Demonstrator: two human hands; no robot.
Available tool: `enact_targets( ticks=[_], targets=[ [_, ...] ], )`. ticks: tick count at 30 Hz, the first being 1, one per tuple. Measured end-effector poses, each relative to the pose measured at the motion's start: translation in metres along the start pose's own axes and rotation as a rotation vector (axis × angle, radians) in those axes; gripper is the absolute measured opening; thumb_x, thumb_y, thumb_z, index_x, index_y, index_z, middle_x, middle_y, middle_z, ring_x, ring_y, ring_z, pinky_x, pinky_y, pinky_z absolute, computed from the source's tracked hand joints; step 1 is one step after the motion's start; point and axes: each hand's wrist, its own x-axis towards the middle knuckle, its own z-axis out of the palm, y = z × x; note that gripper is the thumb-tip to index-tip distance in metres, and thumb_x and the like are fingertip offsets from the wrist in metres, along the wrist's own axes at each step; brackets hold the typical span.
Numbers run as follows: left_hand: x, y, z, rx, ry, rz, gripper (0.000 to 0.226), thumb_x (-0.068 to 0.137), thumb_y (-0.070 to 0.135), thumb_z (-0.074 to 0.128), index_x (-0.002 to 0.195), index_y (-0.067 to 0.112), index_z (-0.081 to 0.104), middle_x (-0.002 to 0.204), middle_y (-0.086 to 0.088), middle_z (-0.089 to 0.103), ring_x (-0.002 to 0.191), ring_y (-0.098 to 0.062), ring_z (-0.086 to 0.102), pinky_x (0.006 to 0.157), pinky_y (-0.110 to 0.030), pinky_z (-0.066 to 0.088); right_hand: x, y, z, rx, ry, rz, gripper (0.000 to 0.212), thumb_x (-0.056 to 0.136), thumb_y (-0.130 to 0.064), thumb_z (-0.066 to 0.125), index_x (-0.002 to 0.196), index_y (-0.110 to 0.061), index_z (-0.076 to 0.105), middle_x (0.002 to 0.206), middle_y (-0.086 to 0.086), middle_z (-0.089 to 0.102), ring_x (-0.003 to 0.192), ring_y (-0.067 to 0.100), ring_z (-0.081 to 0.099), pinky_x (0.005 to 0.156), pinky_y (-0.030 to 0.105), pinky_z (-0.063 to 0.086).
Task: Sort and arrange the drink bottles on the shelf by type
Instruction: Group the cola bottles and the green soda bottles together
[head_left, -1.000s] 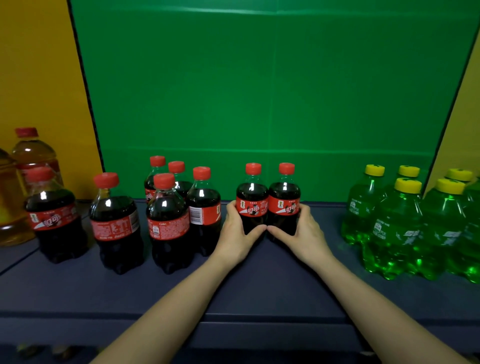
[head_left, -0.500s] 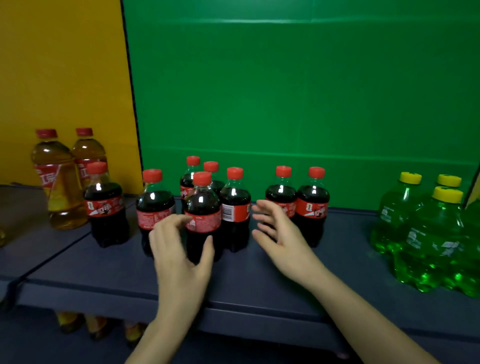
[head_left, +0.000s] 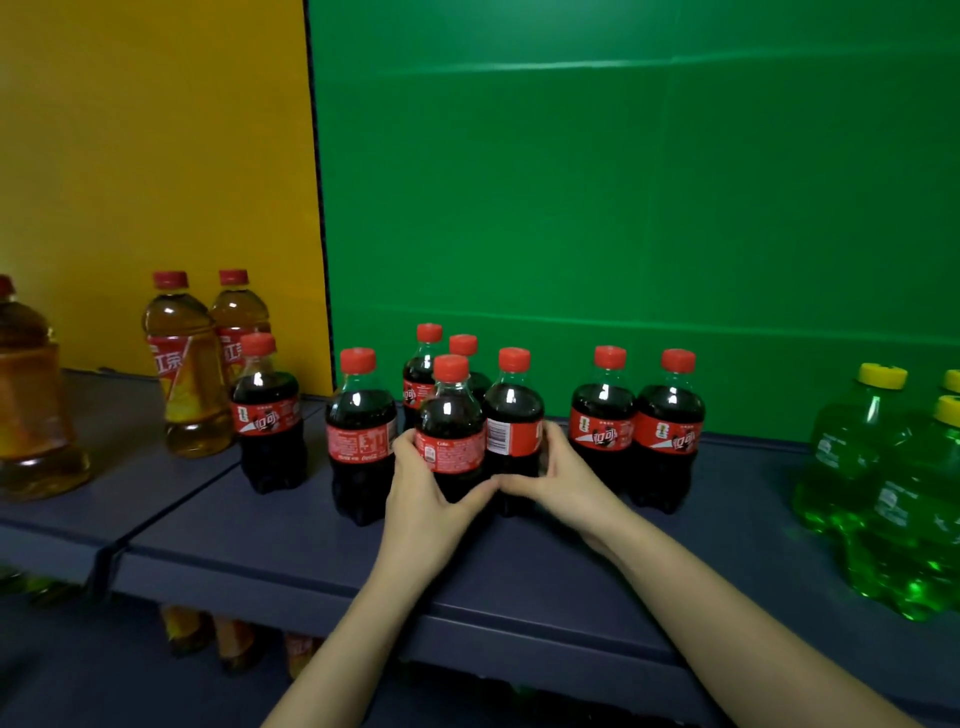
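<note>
Left hand (head_left: 422, 501) is wrapped round the lower body of a cola bottle (head_left: 451, 441) from its left side, fingers curled behind, thumb across the front near the base. Right hand (head_left: 569, 480) grips a second cola bottle (head_left: 514, 421) from its right side, thumb low in front. The thumbs come close together; cannot tell if they touch.

Crowding:
- A third cola bottle (head_left: 361, 441) stands just outside the left hand, close against its knuckles.
- Directly behind the held pair are two rear cola bottles (head_left: 428, 374), mostly hidden, with only caps and shoulders showing.
- Just outside the right hand stands a pair of cola bottles (head_left: 636, 426), shoulder to shoulder, the nearer one right beside the fingers.
- Further out past the left hand, a lone cola bottle (head_left: 267, 415) stands apart, with tea bottles (head_left: 189, 374) behind and beyond it.
- Well out past the right hand is a cluster of green soda bottles (head_left: 862, 452) with yellow caps.

The held bottles are upright, side by side and touching, enclosed between the two hands near the middle of the dark blue shelf (head_left: 311, 540).

Both have dark liquid, red caps and red label bands. The left one shows small white print, the right one a white barcode panel. A green backdrop (head_left: 623, 208) rises behind them.
</note>
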Motion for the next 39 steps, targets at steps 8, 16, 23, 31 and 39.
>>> enact_targets(
  ticks=[8,16,23,31,39],
  targets=[
    [0.0,0.001,-0.001,0.103,0.067,0.068,0.072,0.061,0.031,0.085,0.118,0.014,0.043,0.11,0.002,0.041,0.084,0.013,0.037,0.072,0.005,0.031,-0.022,0.008,-0.011,-0.059,0.018,0.004,0.071,0.069,-0.023,0.078,0.125,-0.025,0.035,0.124,-0.008,0.052,0.118,0.01,0.049,0.105,0.033,0.038],
    [-0.003,0.004,-0.005,-0.144,-0.21,0.007,0.061,0.059,0.026,0.075,0.111,0.031,0.042,0.105,0.01,0.062,0.095,0.003,0.058,0.079,-0.007,0.042,-0.062,0.004,-0.029,-0.232,0.095,-0.122,0.072,0.067,-0.041,0.078,0.124,-0.034,0.035,0.123,-0.02,0.053,0.115,-0.002,0.05,0.101,0.027,0.04],
    [-0.003,0.026,0.029,-0.144,-0.425,0.015,0.086,0.045,0.048,0.086,0.117,0.033,0.042,0.115,0.014,0.057,0.104,0.002,0.057,0.087,-0.019,0.047,-0.097,0.014,-0.068,-0.38,0.324,-0.068,0.067,0.057,-0.053,0.078,0.112,-0.035,0.045,0.111,-0.018,0.059,0.104,0.003,0.056,0.089,0.029,0.047],
    [-0.003,0.032,0.044,-0.16,-0.623,0.028,0.065,0.068,0.02,0.077,0.115,0.038,0.035,0.109,0.013,0.059,0.096,0.004,0.058,0.079,-0.005,0.044,-0.105,0.032,-0.098,-0.516,0.493,-0.056,0.066,0.064,-0.051,0.075,0.117,-0.023,0.047,0.113,-0.004,0.053,0.105,0.012,0.052,0.083,0.026,0.039],
    [-0.004,0.032,0.048,-0.167,-0.463,0.075,0.086,0.048,0.042,0.086,0.117,0.025,0.038,0.11,0.01,0.06,0.096,-0.001,0.059,0.078,-0.006,0.044,-0.108,0.032,-0.108,-0.343,0.373,-0.08,0.054,0.078,-0.025,0.071,0.117,-0.036,0.037,0.12,-0.01,0.053,0.11,0.006,0.05,0.082,0.015,0.037]
  ],
)
